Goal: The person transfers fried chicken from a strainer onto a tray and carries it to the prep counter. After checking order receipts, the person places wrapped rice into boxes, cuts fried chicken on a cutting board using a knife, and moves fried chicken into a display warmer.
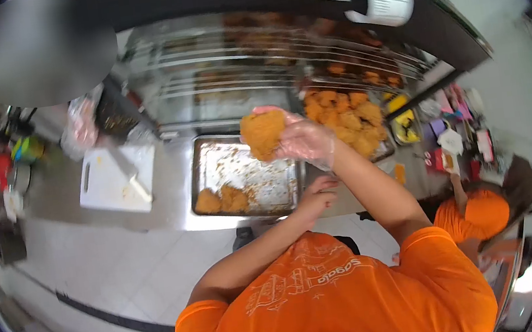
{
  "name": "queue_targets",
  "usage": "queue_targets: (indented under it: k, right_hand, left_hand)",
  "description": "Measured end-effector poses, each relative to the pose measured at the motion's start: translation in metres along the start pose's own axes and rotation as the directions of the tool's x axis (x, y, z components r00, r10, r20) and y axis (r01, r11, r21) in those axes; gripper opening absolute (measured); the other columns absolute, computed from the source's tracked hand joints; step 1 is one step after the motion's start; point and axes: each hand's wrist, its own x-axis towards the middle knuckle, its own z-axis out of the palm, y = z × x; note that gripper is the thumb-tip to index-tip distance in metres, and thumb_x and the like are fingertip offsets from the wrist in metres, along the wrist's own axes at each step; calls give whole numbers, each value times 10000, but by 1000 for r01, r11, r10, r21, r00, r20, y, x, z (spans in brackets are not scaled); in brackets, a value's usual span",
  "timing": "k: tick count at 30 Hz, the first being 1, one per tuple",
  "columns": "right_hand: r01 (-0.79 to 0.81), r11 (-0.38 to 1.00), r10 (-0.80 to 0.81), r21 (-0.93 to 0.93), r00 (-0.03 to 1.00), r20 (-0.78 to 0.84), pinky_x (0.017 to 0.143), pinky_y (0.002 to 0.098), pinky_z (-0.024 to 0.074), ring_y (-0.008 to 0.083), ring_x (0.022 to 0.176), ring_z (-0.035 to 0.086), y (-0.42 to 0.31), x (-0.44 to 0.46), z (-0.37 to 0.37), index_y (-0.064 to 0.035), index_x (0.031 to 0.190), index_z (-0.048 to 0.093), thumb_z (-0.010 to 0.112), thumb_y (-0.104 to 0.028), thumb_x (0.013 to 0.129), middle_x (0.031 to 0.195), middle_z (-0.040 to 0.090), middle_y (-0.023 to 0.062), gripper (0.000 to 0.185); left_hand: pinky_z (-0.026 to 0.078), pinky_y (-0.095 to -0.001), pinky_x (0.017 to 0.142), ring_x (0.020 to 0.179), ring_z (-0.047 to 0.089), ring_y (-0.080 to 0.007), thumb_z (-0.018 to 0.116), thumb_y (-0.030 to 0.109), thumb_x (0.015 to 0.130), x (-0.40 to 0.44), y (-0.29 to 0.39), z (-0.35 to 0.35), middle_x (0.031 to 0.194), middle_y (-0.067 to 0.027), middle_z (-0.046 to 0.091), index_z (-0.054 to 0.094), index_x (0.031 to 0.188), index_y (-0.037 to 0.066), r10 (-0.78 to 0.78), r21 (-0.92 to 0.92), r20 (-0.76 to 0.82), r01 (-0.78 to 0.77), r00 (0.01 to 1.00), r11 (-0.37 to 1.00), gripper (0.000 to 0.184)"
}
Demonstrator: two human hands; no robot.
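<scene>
A piece of golden fried chicken (263,134) is gripped in my right hand (306,140), which wears a clear plastic glove. It hangs above the right part of a metal tray (197,174). Two or so smaller fried pieces (222,200) lie in the tray's near left corner, and brown crumbs cover its bottom. My left hand (318,198) is bare and rests near the tray's right front corner, fingers curled; whether it holds anything is hidden. Right of my right hand, a second tray is heaped with fried chicken (349,116).
On the left of the steel counter (178,206) lies a white cutting board (99,186) with a knife (139,187). Wire racks (213,59) stand behind the trays. A yellow container (403,124) sits at right, near a co-worker in orange (478,214).
</scene>
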Motion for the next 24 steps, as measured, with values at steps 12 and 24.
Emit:
queue_targets:
  k: [12,24]
  right_hand:
    - [-354,818,-238,-454,511,-826,945,295,516,158,1127,626,-85,-261,-96,-47,1334,574,809,-69,821,1203,664,47,565]
    - [-842,-110,-390,-529,526,-756,1012,427,509,364,1191,640,-84,-262,-166,-110,1413,538,719,-65,812,1323,655,198,629]
  left_hand:
    - [467,-287,773,930,616,-117,654,133,981,8,20,15,1119,4,668,588,1134,135,-133,34,-180,142,975,989,167]
    - [480,-287,757,951,625,-141,649,43,949,7,19,21,1137,-23,642,551,1182,117,-85,-85,-231,67,969,994,264]
